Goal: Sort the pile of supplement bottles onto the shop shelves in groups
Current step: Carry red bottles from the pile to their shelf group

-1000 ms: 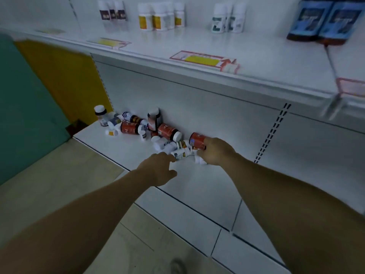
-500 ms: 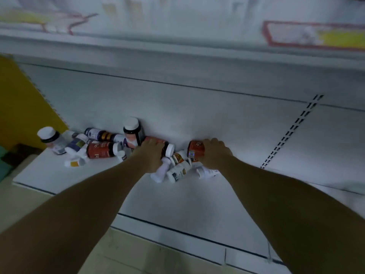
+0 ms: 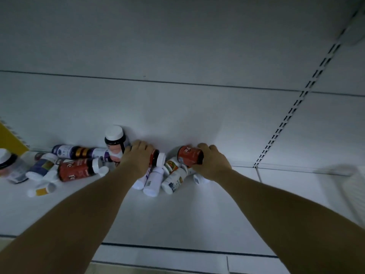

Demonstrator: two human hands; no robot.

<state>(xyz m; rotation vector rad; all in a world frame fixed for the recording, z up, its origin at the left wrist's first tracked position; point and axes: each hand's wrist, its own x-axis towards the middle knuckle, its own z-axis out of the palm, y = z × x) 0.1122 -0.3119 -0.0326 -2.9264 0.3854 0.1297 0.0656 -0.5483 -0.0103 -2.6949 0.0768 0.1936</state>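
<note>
A pile of supplement bottles lies on the white bottom shelf (image 3: 177, 212) against the back panel. My right hand (image 3: 212, 162) grips a red-labelled bottle (image 3: 188, 156) marked "Fe" at the pile's right end. My left hand (image 3: 137, 158) is curled over another red bottle whose white cap (image 3: 160, 159) sticks out to its right. A third red "Fe" bottle (image 3: 76, 171) lies on its side further left. One dark bottle with a white cap (image 3: 114, 142) stands upright behind my left hand. Several white bottles (image 3: 173, 179) lie between my hands.
More bottles lie at the left: a purple-labelled one (image 3: 68, 151), a small yellow-labelled one (image 3: 41, 191) and an upright white-capped jar (image 3: 9, 166) at the frame's edge. A slotted upright (image 3: 296, 107) runs up the back panel on the right. A yellow panel (image 3: 9, 139) borders the left.
The view has dropped and closed in on the bottom shelf. My left hand went from beside the pile onto a red bottle. My right hand has stayed on its red bottle.
</note>
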